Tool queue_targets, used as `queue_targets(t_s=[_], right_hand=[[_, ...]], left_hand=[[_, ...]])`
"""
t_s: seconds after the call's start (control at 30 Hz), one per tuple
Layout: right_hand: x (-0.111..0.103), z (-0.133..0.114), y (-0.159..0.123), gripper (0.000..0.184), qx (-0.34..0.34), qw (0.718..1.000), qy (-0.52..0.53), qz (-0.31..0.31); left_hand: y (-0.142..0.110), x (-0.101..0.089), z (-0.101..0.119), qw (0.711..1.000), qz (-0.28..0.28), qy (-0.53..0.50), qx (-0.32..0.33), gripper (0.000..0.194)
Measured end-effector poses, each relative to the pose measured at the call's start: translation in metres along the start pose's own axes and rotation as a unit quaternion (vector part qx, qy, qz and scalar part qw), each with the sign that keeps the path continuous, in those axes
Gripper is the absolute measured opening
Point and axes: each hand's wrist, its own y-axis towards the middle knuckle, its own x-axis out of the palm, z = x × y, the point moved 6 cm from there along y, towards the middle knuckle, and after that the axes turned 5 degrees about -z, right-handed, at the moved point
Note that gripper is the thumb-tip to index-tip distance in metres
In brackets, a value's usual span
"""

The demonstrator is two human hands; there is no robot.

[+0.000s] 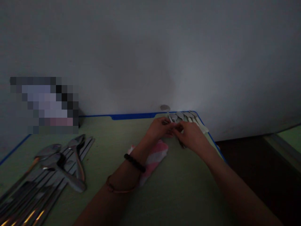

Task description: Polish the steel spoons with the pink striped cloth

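Both hands meet near the far right part of the pale green table. A metal spoon (pixel 165 107) stands out above my fingers, its bowl up and its handle running down between the hands. My left hand (pixel 160 128) is closed around the handle. Against it, my right hand (pixel 190 133) pinches at the lower part, which the fingers mostly hide. Just behind lie more spoons (pixel 180 115) and some light-handled cutlery (pixel 196 121), side by side at the back right corner. Partly under my left forearm is a folded pink and white cloth (pixel 156 156).
Several big spoons (pixel 50 160) and long metal utensils lie in a pile at the left. A blurred-out object (pixel 50 105) stands behind them. The table (pixel 113 141) has a blue edge and meets a grey wall (pixel 131 56). Dark floor shows at the right.
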Motion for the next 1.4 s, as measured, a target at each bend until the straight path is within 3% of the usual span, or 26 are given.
queue_targets(t_s=[0.17,0.37,0.73,1.4], right_hand=[[0.0,0.002,-0.004,0.021,0.036,0.998,-0.034,0.034],[-0.003,0.006,-0.004,0.03,0.061,0.995,-0.074,0.016],[0.002,0.017,0.003,0.029,0.089,0.985,-0.144,-0.046],[-0.007,-0.003,0.016,0.03,0.091,0.97,-0.221,-0.053]], left_hand=[[0.001,0.007,0.001,0.999,0.002,0.029,0.044,0.017],[-0.002,0.008,0.01,0.993,-0.017,0.085,0.075,0.018],[-0.002,-0.022,0.005,0.976,0.112,0.186,0.036,0.02],[0.001,-0.018,0.003,0.974,0.095,0.202,0.043,0.018]])
